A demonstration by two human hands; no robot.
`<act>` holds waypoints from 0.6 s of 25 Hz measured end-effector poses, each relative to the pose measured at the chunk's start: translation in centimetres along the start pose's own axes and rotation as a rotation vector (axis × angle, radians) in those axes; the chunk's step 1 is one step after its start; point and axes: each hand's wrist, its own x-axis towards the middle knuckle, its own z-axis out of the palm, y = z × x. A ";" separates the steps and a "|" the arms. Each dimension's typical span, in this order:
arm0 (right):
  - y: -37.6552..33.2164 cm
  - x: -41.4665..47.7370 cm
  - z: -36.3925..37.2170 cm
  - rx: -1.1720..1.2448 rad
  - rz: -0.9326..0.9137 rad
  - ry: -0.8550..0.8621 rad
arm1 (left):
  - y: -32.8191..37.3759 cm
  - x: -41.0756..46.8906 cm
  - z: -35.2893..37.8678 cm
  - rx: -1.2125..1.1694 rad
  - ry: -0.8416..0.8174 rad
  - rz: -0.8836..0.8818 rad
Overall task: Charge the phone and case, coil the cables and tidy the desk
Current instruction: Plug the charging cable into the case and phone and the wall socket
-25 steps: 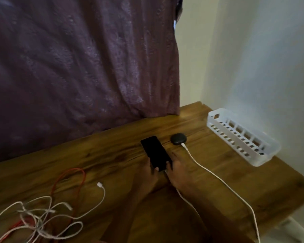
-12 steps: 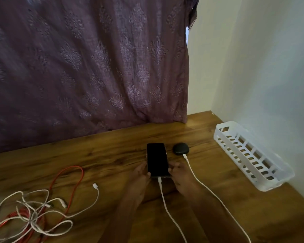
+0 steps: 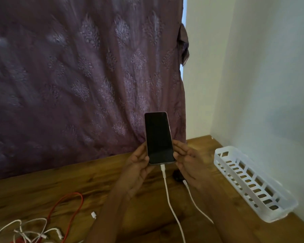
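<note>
The phone [image 3: 158,137] was held upright in the air above the far part of the desk [image 3: 60,181], its dark screen facing the camera and its top edge in front of the curtain [image 3: 77,85]. A white cable [image 3: 167,188] was plugged into its bottom edge and ran down toward the near edge of the view. The left hand [image 3: 139,165] gripped the phone's lower left side, thumb laid along the edge and fingers curled behind it. The right hand [image 3: 188,160] held the lower right side, its fingertips and thumb pinching that edge with the fingers only slightly bent. Below the right hand the black case [image 3: 177,175] lay on the desk, partly hidden by the wrist, with a second white cable [image 3: 197,204] leading from it toward the near right. Further right, a white slotted basket [image 3: 274,216] sat along the pale wall [image 3: 270,85]. At the near left corner a tangle of white cables [image 3: 33,232] lay mixed with a red cable [image 3: 81,201], and one loose white plug [image 3: 93,215] rested just beside the red loop
</note>
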 end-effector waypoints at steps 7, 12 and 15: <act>-6.4 -0.5 2.6 -0.059 -0.318 -0.095 | 6.3 0.5 4.0 -0.096 -0.137 0.152; -8.6 -1.0 3.2 -0.013 -0.422 -0.156 | 8.2 -0.3 6.1 -0.034 -0.234 0.299; -9.5 -1.1 3.4 0.041 -0.450 -0.177 | 8.7 -0.5 6.7 -0.036 -0.277 0.364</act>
